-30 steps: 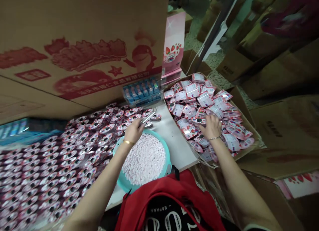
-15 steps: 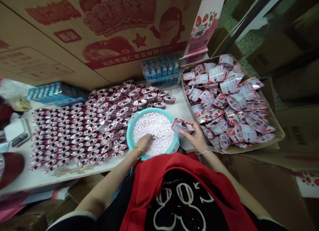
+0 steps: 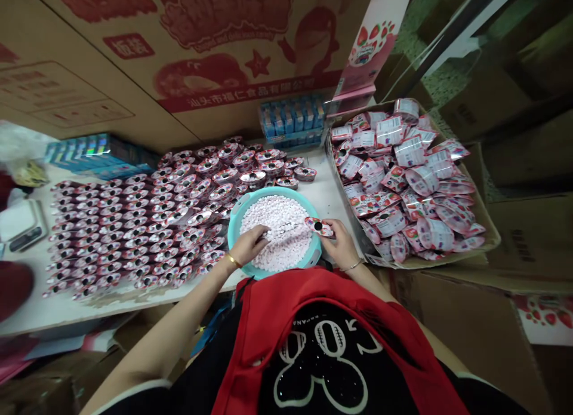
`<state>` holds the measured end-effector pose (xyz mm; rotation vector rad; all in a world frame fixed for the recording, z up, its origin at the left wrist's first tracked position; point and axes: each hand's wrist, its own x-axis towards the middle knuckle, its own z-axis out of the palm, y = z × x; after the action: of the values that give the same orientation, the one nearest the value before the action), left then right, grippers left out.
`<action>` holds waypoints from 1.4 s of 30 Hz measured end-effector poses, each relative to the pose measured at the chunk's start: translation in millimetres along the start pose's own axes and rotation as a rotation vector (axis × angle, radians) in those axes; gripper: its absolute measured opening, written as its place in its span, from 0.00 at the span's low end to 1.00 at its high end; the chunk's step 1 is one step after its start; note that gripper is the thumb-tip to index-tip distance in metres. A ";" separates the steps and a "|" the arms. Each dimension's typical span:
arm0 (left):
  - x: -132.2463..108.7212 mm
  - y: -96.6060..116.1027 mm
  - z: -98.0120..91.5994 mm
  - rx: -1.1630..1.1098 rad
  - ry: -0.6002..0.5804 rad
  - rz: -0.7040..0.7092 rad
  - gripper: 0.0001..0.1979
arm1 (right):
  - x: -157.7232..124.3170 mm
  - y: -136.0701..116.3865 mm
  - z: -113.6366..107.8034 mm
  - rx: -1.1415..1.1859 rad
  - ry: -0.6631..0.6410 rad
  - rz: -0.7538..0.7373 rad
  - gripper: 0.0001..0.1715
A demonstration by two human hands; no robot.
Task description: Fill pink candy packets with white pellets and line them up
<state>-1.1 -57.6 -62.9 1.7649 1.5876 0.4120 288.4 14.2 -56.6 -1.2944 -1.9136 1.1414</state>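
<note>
A round turquoise basin (image 3: 236, 248) full of small white candies (image 3: 280, 227) stands at the table's front edge. My left hand (image 3: 250, 246) is over the basin's left part, thumb and fingers close together at the candies; what they grip, if anything, is too small to make out. My right hand (image 3: 342, 245) holds a red and white packet (image 3: 319, 226) over the basin's right rim, its round dark opening turned upward. Many similar packets (image 3: 161, 224) stand in close rows left of the basin. A carton (image 3: 490, 239) piled with flattish strawberry-print packets (image 3: 403, 182) sits on the right.
Blue boxed packs (image 3: 101, 155) lie at the back left, and more blue packs (image 3: 293, 119) stand behind the basin. A large printed carton (image 3: 201, 51) walls the back. A scale (image 3: 20, 227) sits at the far left.
My left hand has moved slightly left and up from the middle of the candies. The packet in my right hand has turned, so its opening faces up more. The whole view has shifted a little.
</note>
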 end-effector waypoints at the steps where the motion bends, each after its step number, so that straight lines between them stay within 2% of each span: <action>1: -2.9 6.0 -11.8 0.015 -0.008 0.018 0.14 | 2.1 -0.4 4.5 -0.032 -0.025 -0.031 0.17; 4: -5.4 27.9 -39.3 0.106 -0.049 0.051 0.13 | 8.7 -2.6 20.2 -0.079 -0.096 -0.121 0.19; 8: 1.4 60.0 -59.2 0.333 -0.146 0.024 0.11 | 14.1 -7.0 37.8 -0.071 -0.136 -0.206 0.21; 13: 10.5 103.8 -69.6 0.629 -0.230 -0.092 0.10 | 14.2 -6.2 46.2 -0.061 -0.113 -0.239 0.23; 17: 13.1 133.7 -70.4 0.792 -0.250 -0.051 0.11 | 14.0 -1.8 50.1 -0.045 -0.093 -0.274 0.21; 19: 12.6 136.9 -71.2 0.824 -0.236 -0.018 0.12 | 14.4 0.6 51.5 -0.031 -0.080 -0.278 0.21; 22: 9.7 113.1 -71.6 0.794 -0.163 -0.032 0.12 | 14.7 4.5 49.5 0.006 -0.041 -0.255 0.21; 25: 6.9 58.5 -59.6 0.721 -0.141 -0.202 0.12 | 14.1 9.8 41.3 0.052 0.048 -0.178 0.19; 27: 8.8 20.4 -39.2 0.632 -0.184 -0.319 0.11 | 13.3 14.2 34.2 0.076 0.107 -0.119 0.18; 30: 22.8 -14.0 5.7 0.485 -0.213 -0.323 0.12 | 12.2 20.5 25.8 0.102 0.150 -0.051 0.18; 33: 44.8 -18.1 50.3 0.387 -0.206 -0.247 0.13 | 11.1 24.1 21.9 0.124 0.171 0.002 0.19; 36: 57.9 -13.7 74.7 0.289 -0.173 -0.191 0.15 | 10.2 24.3 20.5 0.147 0.198 0.039 0.19; 39: 53.2 -15.7 71.6 0.213 -0.156 -0.156 0.15 | 9.4 23.3 19.0 0.157 0.218 0.054 0.20; 42: 37.8 -17.7 46.9 0.108 -0.111 -0.086 0.14 | 8.8 22.8 17.9 0.143 0.207 0.046 0.19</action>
<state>24.2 -35.5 -115.9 1.7602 1.6253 0.1871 281.0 20.2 -85.4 -1.3286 -1.6310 1.0995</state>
